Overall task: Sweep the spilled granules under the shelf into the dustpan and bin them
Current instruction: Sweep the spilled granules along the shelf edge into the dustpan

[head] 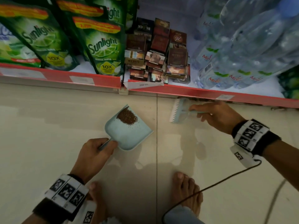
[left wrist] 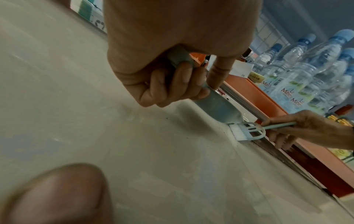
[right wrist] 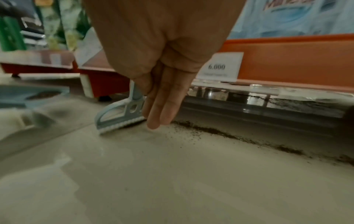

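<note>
A pale blue dustpan (head: 129, 133) lies on the tiled floor with a heap of brown granules (head: 127, 116) in its far corner. My left hand (head: 97, 153) grips the dustpan's handle (left wrist: 180, 59). To the right, my right hand (head: 215, 114) holds the thin handle of a small blue brush (head: 178, 110) with white bristles, set on the floor against the shelf's base. A dark line of spilled granules (right wrist: 226, 133) runs along the floor under the shelf edge, right of the brush (right wrist: 118, 119). The dustpan (right wrist: 30, 94) shows blurred at the left of the right wrist view.
The red-edged bottom shelf (head: 210, 93) carries green detergent pouches (head: 103, 49), stacked cigarette packs (head: 158, 52) and water bottles (head: 242, 54). A price tag (right wrist: 218, 66) hangs on the shelf edge. My bare feet (head: 187, 189) stand on the tiles, with a black cable (head: 210, 186) crossing.
</note>
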A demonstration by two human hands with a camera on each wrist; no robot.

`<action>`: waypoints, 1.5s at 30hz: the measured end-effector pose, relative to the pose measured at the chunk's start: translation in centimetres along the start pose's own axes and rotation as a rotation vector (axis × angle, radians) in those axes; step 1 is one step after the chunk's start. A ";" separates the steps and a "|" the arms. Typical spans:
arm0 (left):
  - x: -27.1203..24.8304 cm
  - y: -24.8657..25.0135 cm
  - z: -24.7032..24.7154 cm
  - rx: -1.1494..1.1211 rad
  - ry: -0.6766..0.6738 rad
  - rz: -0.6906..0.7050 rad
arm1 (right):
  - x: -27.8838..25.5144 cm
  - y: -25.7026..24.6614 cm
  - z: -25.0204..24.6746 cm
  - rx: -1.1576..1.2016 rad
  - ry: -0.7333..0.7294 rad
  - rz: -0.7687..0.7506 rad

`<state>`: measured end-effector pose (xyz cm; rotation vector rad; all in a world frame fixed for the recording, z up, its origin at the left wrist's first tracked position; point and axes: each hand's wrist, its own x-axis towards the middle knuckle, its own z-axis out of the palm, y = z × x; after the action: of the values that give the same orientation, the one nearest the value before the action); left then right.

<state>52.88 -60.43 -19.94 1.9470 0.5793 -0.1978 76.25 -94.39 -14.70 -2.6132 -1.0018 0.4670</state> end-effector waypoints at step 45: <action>-1.6 -1.9 -1.7 -0.178 0.172 -0.089 | 8.2 -14.7 11.1 0.802 0.299 0.435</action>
<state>50.38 -58.74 -20.12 1.7779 0.7715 -0.0323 68.99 -76.54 -20.59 -2.0434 -0.0837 0.4345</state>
